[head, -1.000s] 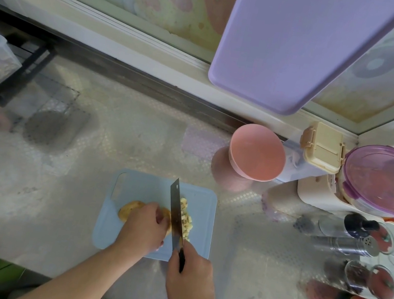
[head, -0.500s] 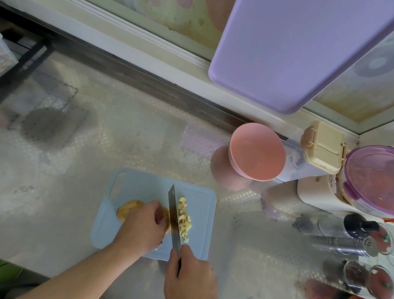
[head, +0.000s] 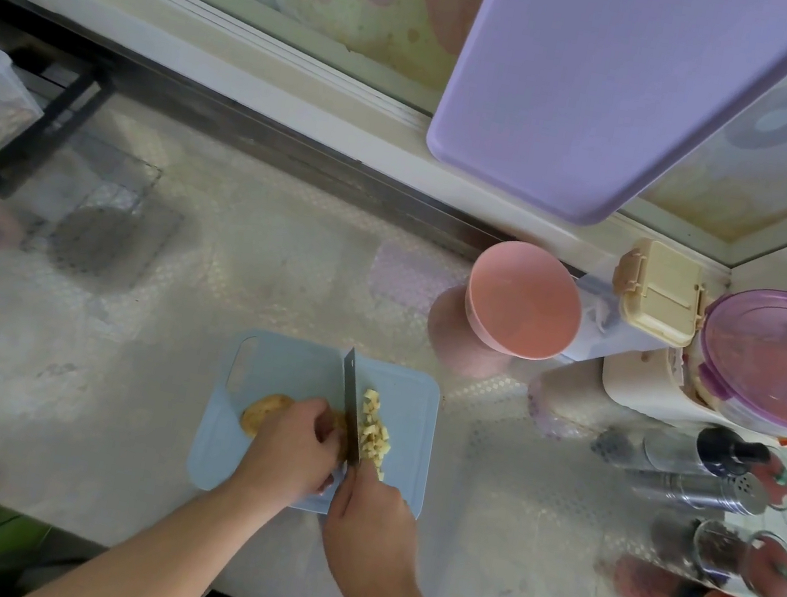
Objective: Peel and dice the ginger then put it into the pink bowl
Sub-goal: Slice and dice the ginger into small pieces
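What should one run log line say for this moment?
step: dicing | left hand: holds ginger piece | right hand: grips steel cleaver | pale diced cubes: on light blue cutting board | pink bowl: empty

Purple-lidded container [head: 781, 363] stands above spice shakers [head: 703, 491].

Blue cutting board [head: 296, 370] on counter | left hand [head: 291, 445] curled over ginger [head: 264, 411] | right hand [head: 370, 521] grips knife [head: 352, 408], blade down | diced pieces [head: 374, 433] right of blade | pink bowl [head: 524, 299] beyond, well apart

A home kitchen: worktop [head: 280, 279] under a window, blue cutting board [head: 296, 370], spice jars [head: 712, 495], food containers [head: 782, 358].
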Action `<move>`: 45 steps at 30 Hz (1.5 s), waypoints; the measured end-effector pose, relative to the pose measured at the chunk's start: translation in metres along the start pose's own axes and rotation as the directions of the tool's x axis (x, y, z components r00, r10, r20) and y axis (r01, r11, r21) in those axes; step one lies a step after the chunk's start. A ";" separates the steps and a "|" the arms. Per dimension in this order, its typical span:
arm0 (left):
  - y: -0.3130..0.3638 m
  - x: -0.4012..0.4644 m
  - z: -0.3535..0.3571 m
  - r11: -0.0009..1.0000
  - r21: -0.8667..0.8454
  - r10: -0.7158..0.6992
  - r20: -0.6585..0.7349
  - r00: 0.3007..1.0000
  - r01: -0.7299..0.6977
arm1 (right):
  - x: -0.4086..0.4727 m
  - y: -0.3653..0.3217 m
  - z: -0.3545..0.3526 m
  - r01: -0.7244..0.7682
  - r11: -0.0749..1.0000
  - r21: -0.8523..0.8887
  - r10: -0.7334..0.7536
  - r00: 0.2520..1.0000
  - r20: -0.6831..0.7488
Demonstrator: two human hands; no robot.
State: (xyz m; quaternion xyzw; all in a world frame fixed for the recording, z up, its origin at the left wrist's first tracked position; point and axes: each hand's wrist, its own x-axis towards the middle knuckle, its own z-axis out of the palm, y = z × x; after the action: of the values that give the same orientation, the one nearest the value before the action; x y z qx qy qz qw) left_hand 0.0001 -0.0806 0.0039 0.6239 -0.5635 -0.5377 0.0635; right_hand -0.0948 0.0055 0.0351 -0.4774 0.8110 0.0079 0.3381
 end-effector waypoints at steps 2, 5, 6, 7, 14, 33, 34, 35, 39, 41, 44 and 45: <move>0.000 0.000 0.000 1.000 -0.001 0.006 -0.008 1.000 -0.006 | 0.005 -0.003 0.002 -0.009 1.000 0.001 0.009 1.000 -0.014; -0.001 -0.002 0.000 0.999 -0.035 -0.006 -0.005 1.000 0.005 | 0.002 0.000 0.003 0.002 1.000 -0.002 -0.002 0.999 -0.054; -0.001 -0.002 0.001 0.998 -0.064 -0.014 -0.001 1.000 0.014 | 0.000 0.001 0.004 0.006 1.000 -0.005 -0.006 0.998 -0.063; -0.003 -0.002 0.002 0.995 -0.092 -0.025 0.004 1.000 0.025 | -0.003 0.004 0.005 0.011 1.000 -0.003 -0.011 0.997 -0.074; -0.009 0.002 0.006 0.990 -0.123 -0.071 0.019 0.997 0.072 | -0.017 0.010 0.001 0.049 0.997 0.052 -0.042 0.990 -0.137; -0.005 -0.002 0.004 0.986 -0.156 -0.061 0.031 0.998 0.065 | -0.028 0.005 -0.005 0.034 0.999 0.042 -0.032 0.998 -0.050; -0.005 -0.002 0.004 0.985 -0.159 -0.060 0.031 0.998 0.064 | -0.028 0.004 -0.004 0.029 0.999 0.038 -0.028 0.999 -0.038; -0.005 -0.002 0.004 0.986 -0.158 -0.058 0.030 0.998 0.062 | -0.027 0.004 -0.004 0.026 0.999 0.036 -0.025 0.999 -0.026; -0.006 -0.003 0.005 0.990 -0.131 -0.051 0.019 0.999 0.053 | -0.022 -0.001 -0.003 -0.005 0.998 0.067 0.004 1.000 0.002; -0.005 -0.004 0.005 0.992 -0.120 -0.047 0.008 0.999 0.048 | -0.014 -0.004 -0.003 -0.016 0.995 0.093 0.015 1.000 0.016; -0.007 -0.003 0.005 0.996 -0.080 -0.041 -0.006 0.999 0.040 | -0.002 -0.011 -0.003 -0.013 0.993 0.120 0.010 1.000 0.020; -0.008 -0.002 0.005 0.998 -0.053 -0.032 -0.016 0.999 0.031 | 0.001 -0.013 -0.003 -0.008 0.992 0.125 0.006 1.000 0.016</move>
State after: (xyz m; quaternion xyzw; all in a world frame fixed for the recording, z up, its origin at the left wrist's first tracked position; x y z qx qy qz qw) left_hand 0.0020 -0.0738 -0.0029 0.6353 -0.5388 -0.5480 0.0762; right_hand -0.0866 -0.0033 0.0413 -0.4522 0.8090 -0.0381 0.3737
